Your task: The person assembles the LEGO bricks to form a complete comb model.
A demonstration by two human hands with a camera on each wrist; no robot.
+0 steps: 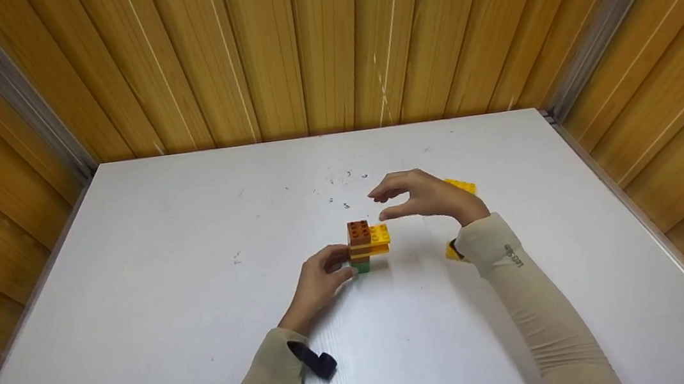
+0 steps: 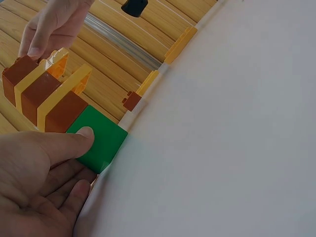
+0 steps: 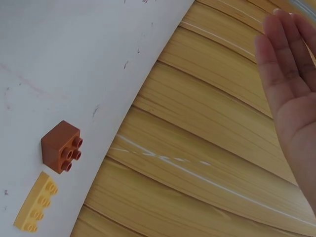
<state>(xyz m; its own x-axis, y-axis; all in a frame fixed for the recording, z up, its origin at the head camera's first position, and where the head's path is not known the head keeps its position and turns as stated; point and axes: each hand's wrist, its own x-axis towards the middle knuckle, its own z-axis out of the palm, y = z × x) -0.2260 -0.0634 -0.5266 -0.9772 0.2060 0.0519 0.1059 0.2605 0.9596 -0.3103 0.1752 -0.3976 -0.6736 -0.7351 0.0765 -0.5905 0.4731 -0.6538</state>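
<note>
A stack of toy bricks stands upright near the middle of the table, with a green brick (image 2: pixel 101 140) at its base. Above it, brown bricks alternate with two thin yellow plates (image 1: pixel 379 233) that jut out to the right, and a brown brick (image 1: pixel 358 232) tops it. My left hand (image 1: pixel 320 281) grips the stack low down, thumb pressed against the green brick. Beyond the stack's upper right, my right hand (image 1: pixel 423 194) hovers with nothing in it, fingers extended and thumb apart. In the right wrist view its fingers (image 3: pixel 276 59) look straight.
To the right on the white table (image 1: pixel 192 235) lie a yellow brick (image 1: pixel 461 186) and another yellow piece (image 1: pixel 455 252), partly covered by the right arm. The right wrist view has a loose brown brick (image 3: pixel 60 148) beside a yellow brick (image 3: pixel 35 203). Wood-patterned walls (image 1: pixel 325 46) surround the table.
</note>
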